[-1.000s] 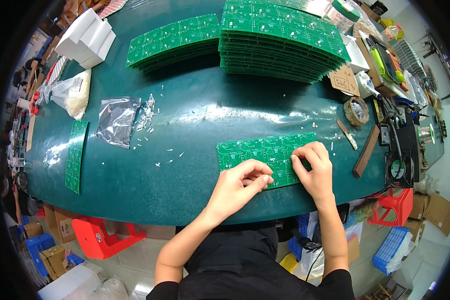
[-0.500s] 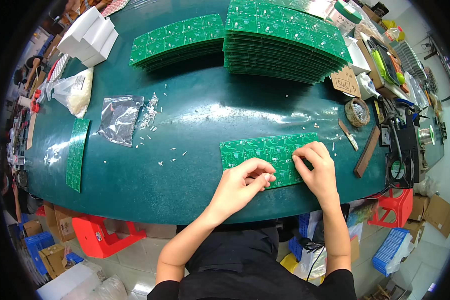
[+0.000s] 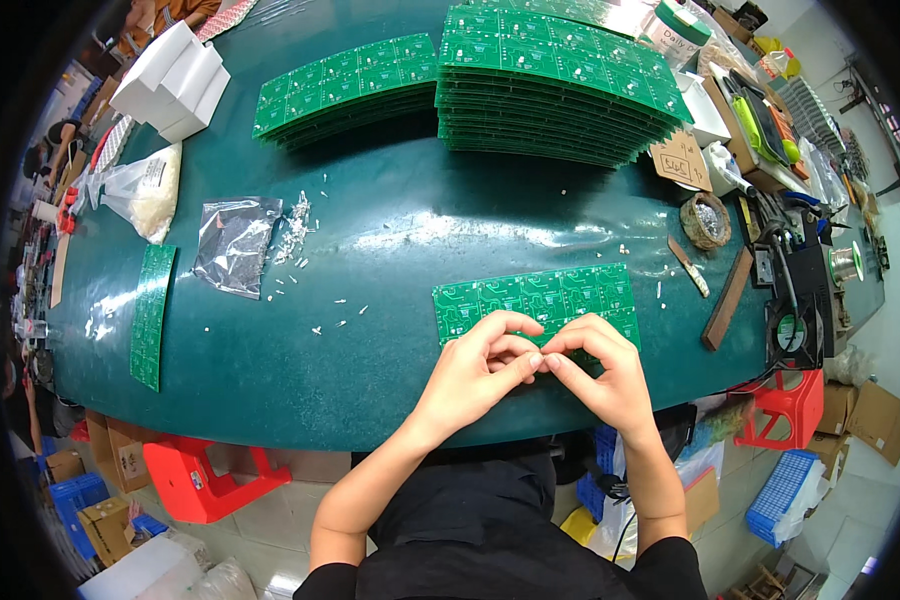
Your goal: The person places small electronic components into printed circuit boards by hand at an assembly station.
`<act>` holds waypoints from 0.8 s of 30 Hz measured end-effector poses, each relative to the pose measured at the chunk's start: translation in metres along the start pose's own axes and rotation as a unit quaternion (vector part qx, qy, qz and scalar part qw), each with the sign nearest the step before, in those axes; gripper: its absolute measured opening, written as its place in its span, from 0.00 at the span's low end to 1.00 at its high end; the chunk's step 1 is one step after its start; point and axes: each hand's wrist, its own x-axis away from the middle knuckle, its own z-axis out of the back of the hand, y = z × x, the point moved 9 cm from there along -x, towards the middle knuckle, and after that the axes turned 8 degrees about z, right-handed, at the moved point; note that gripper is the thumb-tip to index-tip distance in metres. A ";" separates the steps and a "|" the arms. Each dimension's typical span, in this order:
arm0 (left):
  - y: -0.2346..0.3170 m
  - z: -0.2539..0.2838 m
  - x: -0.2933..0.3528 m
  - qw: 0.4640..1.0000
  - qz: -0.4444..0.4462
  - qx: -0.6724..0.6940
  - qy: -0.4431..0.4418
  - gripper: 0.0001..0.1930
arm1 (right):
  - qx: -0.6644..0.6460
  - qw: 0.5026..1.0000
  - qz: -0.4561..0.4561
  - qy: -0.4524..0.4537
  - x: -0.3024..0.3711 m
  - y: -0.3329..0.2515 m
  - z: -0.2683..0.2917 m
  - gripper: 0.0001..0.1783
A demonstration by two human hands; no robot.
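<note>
A green circuit board (image 3: 580,290) lies flat near the front edge of the bench, partly covered by my hands. Over its front edge, my left hand (image 3: 485,368) is pinched, thumb against fingers. The fingertips of my right hand (image 3: 600,368) meet those of the left, also in a pinch. Whatever is between the fingertips is too small to make out. Small white parts (image 3: 295,232) are scattered in a loose pile to the left, beside a clear plastic bag (image 3: 235,245).
Tall stacks of green boards (image 3: 560,85) and a lower stack (image 3: 350,90) stand at the back. A single board (image 3: 153,318) lies at left, near a bag of white parts (image 3: 150,195). At right are a tape roll (image 3: 705,220), a wooden strip (image 3: 728,300) and a solder spool (image 3: 846,263).
My right hand has moved left from the board's right part to meet my left hand at the fingertips. The left hand stays nearly in place, still pinched.
</note>
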 end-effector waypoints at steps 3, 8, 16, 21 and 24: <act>0.000 -0.002 0.001 1.000 -0.007 0.003 0.001 0.16 | -0.017 1.000 -0.002 -0.012 0.001 0.003 0.001 0.05; -0.002 -0.002 0.000 1.000 -0.013 0.008 0.000 0.11 | -0.001 0.999 -0.034 0.040 0.006 0.012 0.010 0.05; -0.001 -0.004 -0.002 1.000 -0.004 -0.017 -0.013 0.10 | 0.053 0.997 0.041 0.048 0.004 -0.005 0.008 0.07; -0.003 -0.005 -0.001 1.000 0.009 -0.013 -0.018 0.08 | 0.012 0.998 0.054 0.035 0.006 -0.006 0.004 0.07; -0.003 -0.001 0.001 1.000 0.015 -0.006 0.005 0.08 | 0.051 0.996 0.035 0.059 0.005 0.003 0.023 0.06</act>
